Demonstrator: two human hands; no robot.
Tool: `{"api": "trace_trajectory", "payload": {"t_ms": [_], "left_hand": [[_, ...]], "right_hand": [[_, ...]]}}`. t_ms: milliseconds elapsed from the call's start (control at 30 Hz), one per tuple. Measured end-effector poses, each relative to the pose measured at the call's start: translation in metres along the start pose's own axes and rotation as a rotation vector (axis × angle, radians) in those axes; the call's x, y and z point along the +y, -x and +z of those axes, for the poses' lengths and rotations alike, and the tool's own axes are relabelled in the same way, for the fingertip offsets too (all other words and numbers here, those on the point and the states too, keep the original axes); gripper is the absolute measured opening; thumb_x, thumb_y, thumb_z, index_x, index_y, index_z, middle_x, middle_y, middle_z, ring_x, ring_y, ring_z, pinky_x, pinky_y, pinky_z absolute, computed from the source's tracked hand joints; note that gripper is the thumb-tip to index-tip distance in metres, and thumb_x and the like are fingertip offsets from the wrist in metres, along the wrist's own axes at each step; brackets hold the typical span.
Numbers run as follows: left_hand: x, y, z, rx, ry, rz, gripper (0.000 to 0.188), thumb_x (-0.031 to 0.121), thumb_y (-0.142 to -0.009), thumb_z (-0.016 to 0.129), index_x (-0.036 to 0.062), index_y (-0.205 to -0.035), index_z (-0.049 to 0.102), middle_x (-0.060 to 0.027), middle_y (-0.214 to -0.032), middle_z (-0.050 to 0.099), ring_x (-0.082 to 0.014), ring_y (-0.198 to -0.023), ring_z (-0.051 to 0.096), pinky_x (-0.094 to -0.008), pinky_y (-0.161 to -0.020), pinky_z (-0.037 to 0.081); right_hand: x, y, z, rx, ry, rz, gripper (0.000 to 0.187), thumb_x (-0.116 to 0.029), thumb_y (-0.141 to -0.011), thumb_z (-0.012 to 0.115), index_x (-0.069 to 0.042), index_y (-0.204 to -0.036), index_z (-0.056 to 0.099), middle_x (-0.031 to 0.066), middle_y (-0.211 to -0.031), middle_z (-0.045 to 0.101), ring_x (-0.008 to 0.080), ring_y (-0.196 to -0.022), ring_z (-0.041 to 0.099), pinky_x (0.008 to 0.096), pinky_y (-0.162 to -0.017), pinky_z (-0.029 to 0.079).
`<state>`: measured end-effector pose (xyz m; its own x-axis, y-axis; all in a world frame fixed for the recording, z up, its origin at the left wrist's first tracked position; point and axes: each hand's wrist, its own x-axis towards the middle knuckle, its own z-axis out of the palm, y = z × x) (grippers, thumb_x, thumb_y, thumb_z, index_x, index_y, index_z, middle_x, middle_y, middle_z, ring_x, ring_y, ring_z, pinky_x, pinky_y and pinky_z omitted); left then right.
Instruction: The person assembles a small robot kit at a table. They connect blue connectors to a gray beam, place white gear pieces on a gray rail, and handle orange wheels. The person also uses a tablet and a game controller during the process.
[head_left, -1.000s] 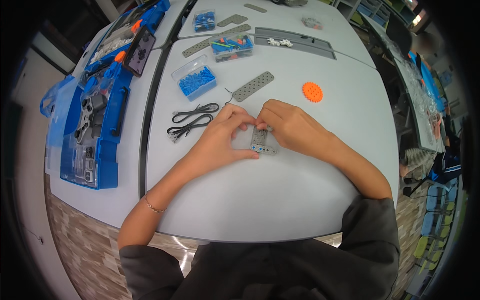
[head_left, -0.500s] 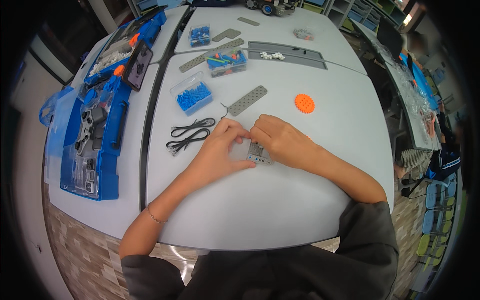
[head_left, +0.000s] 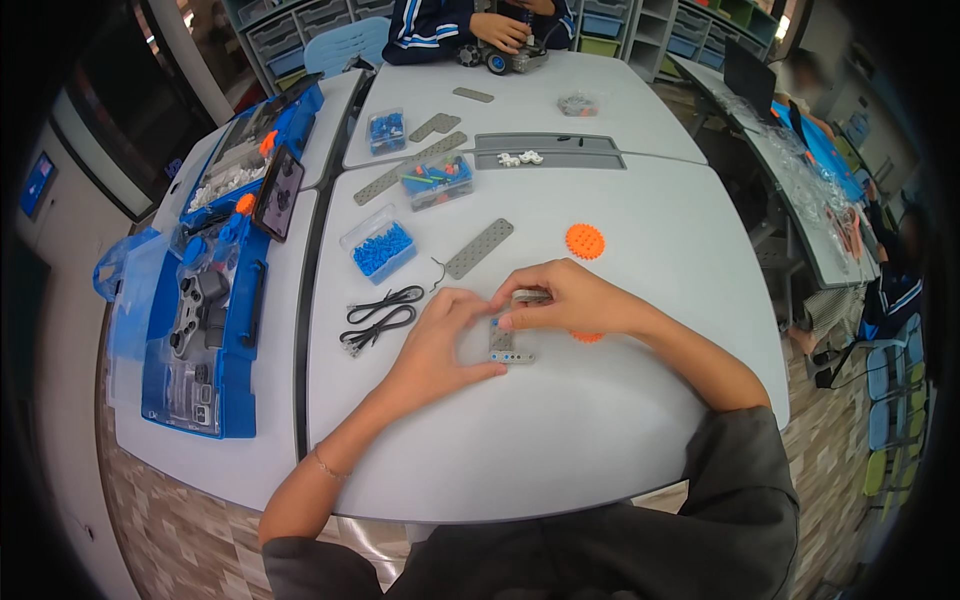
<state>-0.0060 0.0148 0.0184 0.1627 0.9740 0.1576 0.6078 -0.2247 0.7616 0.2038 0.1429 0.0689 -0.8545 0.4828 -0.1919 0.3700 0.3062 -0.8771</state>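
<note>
Between my two hands is a small grey perforated plate (head_left: pixel 503 340) with a beam (head_left: pixel 513 357) across its near end, dotted with blue pins. My left hand (head_left: pixel 435 345) curves around its left side, thumb by the beam and fingertips near the far end. My right hand (head_left: pixel 572 300) bends over the far end, thumb pressed down there; a grey edge (head_left: pixel 531 296) shows under its curled fingers. An orange gear (head_left: pixel 587 337) lies partly hidden beneath my right wrist. The fingers cover much of the far end.
Ahead lie a long grey plate (head_left: pixel 480 248), an orange gear (head_left: pixel 585 241), a box of blue pins (head_left: pixel 378 246), a mixed parts box (head_left: pixel 437 180) and black cables (head_left: pixel 384 318). A blue case (head_left: pixel 205 345) stands left. Across the table, another person's hand (head_left: pixel 500 33) touches a wheeled model (head_left: pixel 512 60).
My view has tilted up, bringing the other person's hands into sight. My right fingers have shifted and opened around the part, baring more of the plate and a grey edge.
</note>
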Motion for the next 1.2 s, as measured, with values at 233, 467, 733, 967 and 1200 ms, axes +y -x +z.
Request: {"api": "trace_trajectory", "payload": {"t_ms": [233,467,733,967,1200], "left_hand": [[0.000,0.002,-0.001,-0.008,-0.031,0.028,0.061,0.021,-0.073,0.091,0.0087,-0.126,0.063,-0.0121,-0.124,0.052,-0.0315,-0.119,0.054,-0.0395,-0.099,0.049],[-0.001,0.002,-0.001,0.017,-0.056,0.048,0.061,0.018,-0.073,0.092,0.0107,-0.127,0.065,-0.0069,-0.123,0.052,-0.0225,-0.107,0.055,-0.0348,-0.096,0.049],[-0.008,0.003,0.003,0.049,0.022,0.082,0.057,0.021,-0.076,0.091,0.0089,-0.125,0.066,-0.0085,-0.122,0.052,-0.0238,-0.112,0.054,-0.0344,-0.097,0.049],[-0.010,0.002,0.003,0.050,-0.014,0.122,0.057,0.025,-0.076,0.091,0.0083,-0.125,0.066,-0.0107,-0.122,0.053,-0.0279,-0.120,0.053,-0.0372,-0.102,0.046],[-0.012,0.004,0.003,0.056,-0.014,0.140,0.057,0.026,-0.077,0.090,0.0081,-0.125,0.065,-0.0107,-0.125,0.054,-0.0290,-0.122,0.053,-0.0382,-0.104,0.045]], "right_hand": [[0.011,0.002,-0.008,0.030,0.114,-0.082,0.026,-0.025,-0.095,0.072,-0.003,-0.107,0.074,0.0115,-0.095,0.071,0.0219,-0.090,0.070,0.0332,-0.085,0.055],[0.009,0.005,-0.011,0.052,0.278,-0.105,0.020,-0.011,-0.098,0.066,-0.004,-0.114,0.073,0.0073,-0.103,0.069,0.0145,-0.089,0.064,0.0287,-0.081,0.051],[-0.005,-0.026,0.000,0.175,0.222,-0.167,0.020,-0.018,-0.097,0.065,-0.002,-0.106,0.073,0.0140,-0.096,0.071,0.0253,-0.078,0.065,0.0363,-0.073,0.052],[-0.019,-0.127,0.018,0.383,0.442,-0.505,0.020,-0.022,-0.092,0.070,-0.003,-0.097,0.077,0.0178,-0.086,0.073,0.0344,-0.076,0.071,0.0405,-0.069,0.055],[-0.027,-0.171,0.035,0.445,0.963,-0.402,0.015,-0.021,-0.088,0.076,-0.011,-0.098,0.081,0.0111,-0.082,0.076,0.0294,-0.075,0.073,0.0409,-0.071,0.057]]}}
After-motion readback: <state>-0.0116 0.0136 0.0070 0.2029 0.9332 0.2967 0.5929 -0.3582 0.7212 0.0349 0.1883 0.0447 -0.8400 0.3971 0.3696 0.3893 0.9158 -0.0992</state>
